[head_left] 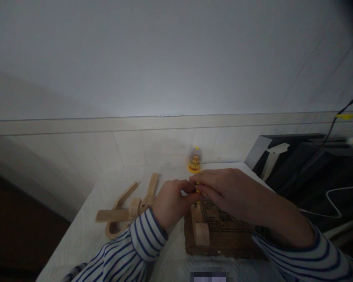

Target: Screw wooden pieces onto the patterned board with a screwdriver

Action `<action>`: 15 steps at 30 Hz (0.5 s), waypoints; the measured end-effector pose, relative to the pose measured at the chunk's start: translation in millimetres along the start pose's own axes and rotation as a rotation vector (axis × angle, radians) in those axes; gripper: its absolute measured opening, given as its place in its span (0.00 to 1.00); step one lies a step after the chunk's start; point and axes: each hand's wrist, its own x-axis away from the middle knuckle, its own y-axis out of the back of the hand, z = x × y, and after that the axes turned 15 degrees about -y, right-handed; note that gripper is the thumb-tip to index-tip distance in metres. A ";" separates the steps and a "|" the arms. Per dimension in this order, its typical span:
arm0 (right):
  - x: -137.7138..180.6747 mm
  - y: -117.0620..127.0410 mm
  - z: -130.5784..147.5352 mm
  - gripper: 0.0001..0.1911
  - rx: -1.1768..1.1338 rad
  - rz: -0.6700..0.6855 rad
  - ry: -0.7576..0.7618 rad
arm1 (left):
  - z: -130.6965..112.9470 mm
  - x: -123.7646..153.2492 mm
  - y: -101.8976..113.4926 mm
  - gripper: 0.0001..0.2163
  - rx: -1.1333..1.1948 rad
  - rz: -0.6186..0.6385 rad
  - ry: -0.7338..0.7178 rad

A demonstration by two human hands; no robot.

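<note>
Above the left edge of a dark brown carved wooden board [229, 241], my two hands meet. My right hand [223, 186] reaches in from the right, its fingertips closed on a small yellow-and-black screwdriver [197, 188], mostly hidden by the fingers. Just below and left of it, my left hand [175, 199] has thumb and forefinger pinched close to the tool's lower end; what lies between them is hidden. Beneath the fingers, a pale wooden strip [196, 214] lies along the board, with a light wooden block [202, 234] at its near end.
Several pale wooden pieces [114, 215], straight and curved, lie left of my left hand on the white-covered table [85, 231]. A clear case with a yellow base [195, 161] stands behind my hands near the wall. Dark flat panels [306, 172] and a white cable [332, 191] are at the right.
</note>
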 end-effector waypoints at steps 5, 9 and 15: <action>-1.6 -0.5 2.5 0.11 0.050 -0.019 -0.018 | 0.6 -0.4 2.3 0.05 0.028 0.038 0.011; -2.2 -1.3 3.2 0.10 0.093 -0.040 -0.034 | 1.9 0.0 3.9 0.06 0.072 0.076 -0.016; -1.6 -1.7 4.0 0.09 0.122 -0.021 -0.078 | 8.0 0.0 3.9 0.07 0.155 0.127 -0.069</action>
